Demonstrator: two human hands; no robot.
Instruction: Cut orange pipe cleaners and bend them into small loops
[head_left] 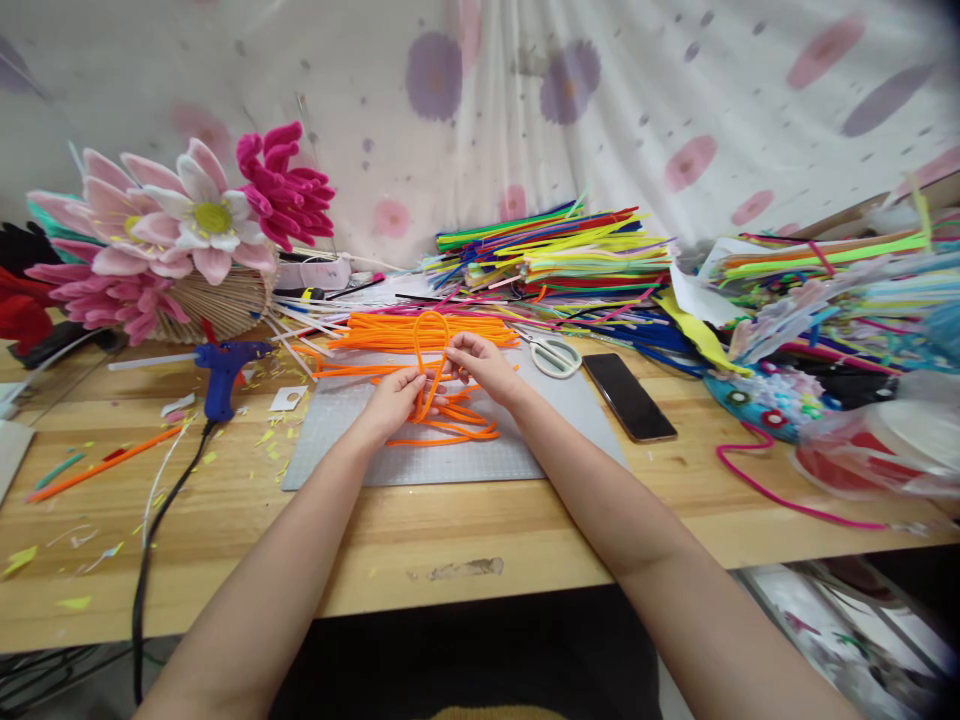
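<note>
Between the left hand and right hand, both pinching it in their fingertips, there's a bright orange pipe cleaner bent into a skinny, round-topped loop.

The looped pipe cleaner is orange, the curtain flower-patterned.

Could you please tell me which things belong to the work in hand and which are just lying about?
Apparently in use:
orange loop in left hand and right hand
orange stems
grey mat

Probably just lying about:
phone
blue glue gun
plush flowers
</note>
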